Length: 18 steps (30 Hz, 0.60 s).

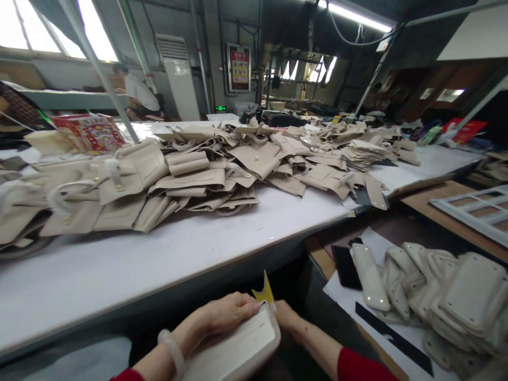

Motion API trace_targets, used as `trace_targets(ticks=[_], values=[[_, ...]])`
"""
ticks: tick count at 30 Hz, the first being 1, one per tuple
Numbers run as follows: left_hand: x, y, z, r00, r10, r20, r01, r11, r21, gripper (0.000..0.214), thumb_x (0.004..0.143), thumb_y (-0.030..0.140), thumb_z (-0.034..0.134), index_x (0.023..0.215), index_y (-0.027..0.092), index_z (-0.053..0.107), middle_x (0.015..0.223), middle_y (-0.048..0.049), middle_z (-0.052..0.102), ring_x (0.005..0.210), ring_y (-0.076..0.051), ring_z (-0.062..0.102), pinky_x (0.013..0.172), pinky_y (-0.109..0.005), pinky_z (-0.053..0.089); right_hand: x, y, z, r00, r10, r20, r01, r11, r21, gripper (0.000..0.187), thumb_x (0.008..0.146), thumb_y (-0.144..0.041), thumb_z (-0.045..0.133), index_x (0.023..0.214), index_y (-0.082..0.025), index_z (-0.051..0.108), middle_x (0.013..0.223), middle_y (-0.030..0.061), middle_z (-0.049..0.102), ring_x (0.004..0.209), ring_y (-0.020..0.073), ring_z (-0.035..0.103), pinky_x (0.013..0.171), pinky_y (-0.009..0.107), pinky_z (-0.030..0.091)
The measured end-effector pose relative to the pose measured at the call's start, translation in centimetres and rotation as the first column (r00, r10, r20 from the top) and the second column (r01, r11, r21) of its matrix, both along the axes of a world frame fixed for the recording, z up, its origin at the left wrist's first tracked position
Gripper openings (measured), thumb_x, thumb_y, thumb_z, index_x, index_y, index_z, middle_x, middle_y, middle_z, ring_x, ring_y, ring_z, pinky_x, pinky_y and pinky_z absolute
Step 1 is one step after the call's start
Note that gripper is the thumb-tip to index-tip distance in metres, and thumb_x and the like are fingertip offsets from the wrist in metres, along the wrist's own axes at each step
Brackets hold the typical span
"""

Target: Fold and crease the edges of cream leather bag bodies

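At the bottom of the view my left hand (226, 316) lies curled over the top edge of a cream leather piece (234, 352) held low in front of me. My right hand (286, 317) grips the same piece at its right corner, fingers closed. A small yellow tool (264, 291) sticks up between the two hands; which hand holds it I cannot tell. A pale bangle (173, 349) sits on my left wrist, and both sleeves are red.
A long white table (159, 259) carries a big heap of beige leather bag parts (222, 169). To the right, a lower wooden bench (448, 209) holds a stack of cream oval pieces (444, 296) and a black phone (346, 266). A person sits far back left (137, 95).
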State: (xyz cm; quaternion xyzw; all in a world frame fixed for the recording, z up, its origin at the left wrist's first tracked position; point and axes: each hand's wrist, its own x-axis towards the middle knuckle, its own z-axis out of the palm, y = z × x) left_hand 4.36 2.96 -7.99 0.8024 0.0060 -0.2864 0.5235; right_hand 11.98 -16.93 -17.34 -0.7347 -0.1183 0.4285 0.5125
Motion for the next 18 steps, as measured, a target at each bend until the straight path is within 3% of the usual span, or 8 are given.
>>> trace_targets(ticks=[3,6,9,11,13,16,18], values=[[0.2,0.3,-0.2,1.000,0.014,-0.008,-0.014,0.999,-0.031,0.046,0.089,0.056,0.049,0.086,0.018,0.073,0.083,-0.0012,0.067,0.076,-0.018,0.054,0.070,-0.027,0.043,3.8,-3.6,2.7,0.991,0.062,0.121,-0.053,0.995,-0.082,0.042,0.081,-0.053,0.061,0.101,-0.017,0.056,0.073,0.0008,0.064,0.056,0.0130,0.056,0.047,0.023,0.040],[0.5,0.5,-0.3,0.999,0.039,-0.027,-0.040,0.998,-0.042,0.042,0.087,0.053,0.055,0.096,0.018,0.076,0.088,-0.0022,0.071,0.078,-0.019,0.059,0.070,-0.027,0.044,7.0,-5.9,6.0,0.943,0.326,0.070,-0.319,0.943,-0.089,0.053,0.085,-0.062,0.049,0.112,-0.017,0.053,0.074,0.0005,0.065,0.052,0.0132,0.059,0.048,0.024,0.046],[0.7,0.6,-0.5,0.995,0.088,-0.037,-0.089,0.996,-0.022,0.053,0.082,0.050,0.063,0.125,0.019,0.067,0.098,-0.0049,0.073,0.085,-0.022,0.062,0.073,-0.028,0.045,9.3,-5.6,8.5,0.764,0.645,0.008,-0.642,0.761,-0.095,0.050,0.080,-0.061,0.058,0.102,-0.016,0.064,0.080,0.0035,0.070,0.064,0.0164,0.066,0.057,0.025,0.052],[0.6,0.6,-0.7,0.991,0.126,-0.052,-0.127,0.992,-0.006,0.071,0.078,0.048,0.067,0.141,0.017,0.052,0.093,-0.0057,0.073,0.080,-0.021,0.063,0.069,-0.027,0.046,10.4,-4.2,9.6,0.648,0.760,0.055,-0.745,0.647,-0.162,0.041,0.080,-0.055,0.062,0.091,-0.016,0.069,0.079,0.0027,0.071,0.065,0.0147,0.064,0.056,0.022,0.048],[0.5,0.6,-0.9,0.984,0.167,-0.067,-0.167,0.986,0.004,0.085,0.077,0.047,0.069,0.149,0.016,0.039,0.088,-0.0048,0.073,0.074,-0.020,0.061,0.063,-0.025,0.044,11.2,-2.6,10.3,0.578,0.800,0.163,-0.755,0.600,-0.267,0.041,0.087,-0.055,0.055,0.092,-0.017,0.069,0.077,0.0013,0.070,0.062,0.0129,0.061,0.054,0.020,0.044],[0.3,0.3,-0.9,0.973,0.217,-0.077,-0.217,0.976,0.004,0.096,0.076,0.046,0.069,0.154,0.015,0.023,0.083,-0.0020,0.071,0.067,-0.016,0.057,0.057,-0.023,0.041,11.6,-0.5,11.2,0.468,0.794,0.389,-0.662,0.606,-0.441,0.052,0.096,-0.058,0.038,0.088,-0.016,0.067,0.074,0.0043,0.070,0.062,0.0156,0.062,0.054,0.024,0.037],[0.3,0.0,-0.6,0.969,0.234,-0.077,-0.234,0.972,0.000,0.099,0.077,0.043,0.068,0.156,0.013,0.016,0.076,0.0006,0.069,0.061,-0.014,0.051,0.053,-0.022,0.038,11.3,0.4,11.6,0.336,0.788,0.517,-0.590,0.604,-0.537,0.056,0.095,-0.060,0.038,0.079,-0.015,0.067,0.072,0.0089,0.070,0.067,0.0212,0.064,0.058,0.028,0.034]])
